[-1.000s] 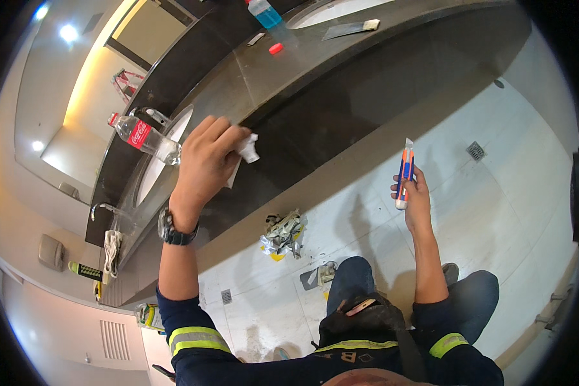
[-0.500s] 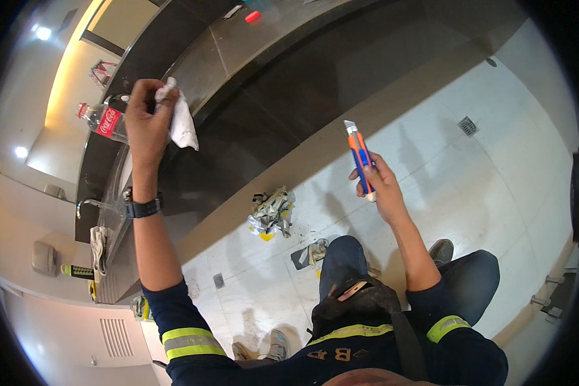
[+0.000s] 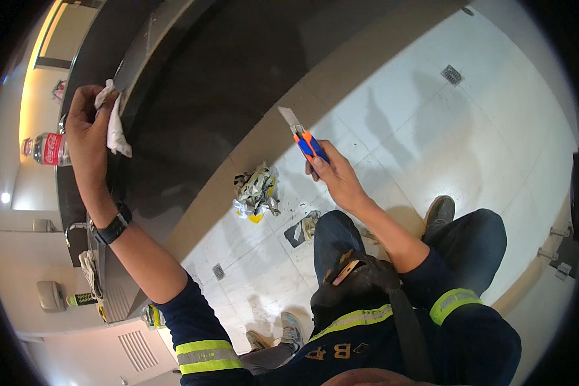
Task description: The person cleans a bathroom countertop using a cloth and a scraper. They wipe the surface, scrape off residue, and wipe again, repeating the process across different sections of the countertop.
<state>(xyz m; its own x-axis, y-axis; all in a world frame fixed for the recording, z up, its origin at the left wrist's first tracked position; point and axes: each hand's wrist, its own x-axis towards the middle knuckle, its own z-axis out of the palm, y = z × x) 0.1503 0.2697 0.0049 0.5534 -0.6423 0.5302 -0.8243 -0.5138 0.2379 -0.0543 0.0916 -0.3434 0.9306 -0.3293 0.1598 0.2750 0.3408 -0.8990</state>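
My left hand (image 3: 89, 128), with a dark watch (image 3: 112, 225) on its wrist, is raised at the counter's edge. It pinches a crumpled white cloth or tissue (image 3: 117, 132), which hangs down from the fingertips. Just behind that hand is a clear bottle (image 3: 50, 149) with a red label, partly hidden by it. My right hand (image 3: 336, 177) is closed round the orange and blue handle of a utility knife (image 3: 311, 147). The knife's blade sticks out, pointing up and to the left, and touches nothing.
The dark counter (image 3: 193, 71) runs along the left. Crumpled wrappings (image 3: 257, 190) and a dark flat piece (image 3: 296, 233) lie on the pale tiled floor (image 3: 431, 141). A cloth (image 3: 89, 273) hangs near the tap. Another person's shoes (image 3: 291, 330) show at the bottom.
The knife's blade now sticks out further. My right hand has moved left and tilted the knife leftward. My left hand, still holding the white cloth, appears further left as the view shifted.
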